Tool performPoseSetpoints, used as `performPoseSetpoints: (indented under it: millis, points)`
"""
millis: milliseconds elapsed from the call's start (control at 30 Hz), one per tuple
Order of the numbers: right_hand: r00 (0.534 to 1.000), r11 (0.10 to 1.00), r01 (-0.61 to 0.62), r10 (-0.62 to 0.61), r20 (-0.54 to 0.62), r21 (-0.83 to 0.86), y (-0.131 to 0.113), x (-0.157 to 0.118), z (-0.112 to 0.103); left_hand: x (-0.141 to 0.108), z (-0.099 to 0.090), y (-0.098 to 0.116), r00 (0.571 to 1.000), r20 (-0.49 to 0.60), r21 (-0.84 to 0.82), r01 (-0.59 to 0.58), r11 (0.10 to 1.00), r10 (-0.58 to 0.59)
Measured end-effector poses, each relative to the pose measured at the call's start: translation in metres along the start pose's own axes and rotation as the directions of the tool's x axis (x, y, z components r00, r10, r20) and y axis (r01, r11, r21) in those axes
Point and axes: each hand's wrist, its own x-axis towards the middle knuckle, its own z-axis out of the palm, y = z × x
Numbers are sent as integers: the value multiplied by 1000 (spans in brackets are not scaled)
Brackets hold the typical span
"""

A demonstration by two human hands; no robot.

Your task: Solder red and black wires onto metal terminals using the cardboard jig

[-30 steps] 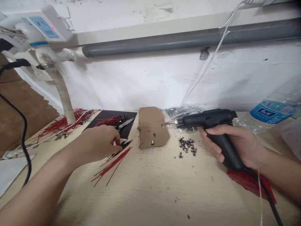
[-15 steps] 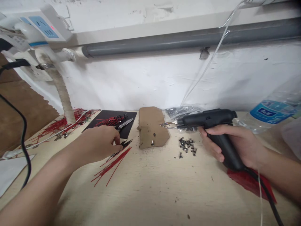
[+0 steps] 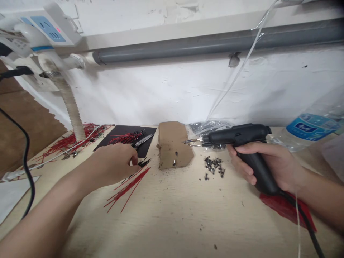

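Observation:
My right hand (image 3: 276, 161) is wrapped round the grip of a black soldering gun (image 3: 233, 134). Its metal tip points left over a piece of brown cardboard (image 3: 173, 138). One small metal part (image 3: 174, 163) rests near the front of that cardboard. To the left, my left hand (image 3: 113, 163) has its thumb and fingers closed at the short black wires (image 3: 144, 163); its fingertips are partly hidden. Loose red wires (image 3: 127, 190) lie just in front of those fingers. Scissors (image 3: 143, 140) and more red wires (image 3: 126, 137) lie on a black sheet (image 3: 107, 134) behind the hand.
Small metal parts (image 3: 213, 165) are scattered right of the cardboard. Behind the gun lies a clear plastic bag (image 3: 209, 126). A plastic bottle (image 3: 306, 127) lies at the right. A ribbed hose (image 3: 70, 107) comes down among red wires at the left. Thin clear tubing (image 3: 242, 68) hangs from above.
Almost nothing differs. Both hands and the soldering gun stay in place; the view has shifted very slightly.

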Motion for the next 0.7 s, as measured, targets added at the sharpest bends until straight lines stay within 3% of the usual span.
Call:
performPoseSetpoints:
  millis: [700]
  points:
    - [1000, 1000, 7, -7, 7, 1, -1, 1, 1, 3, 2, 8, 1000, -24, -27, 10, 1000, -11]
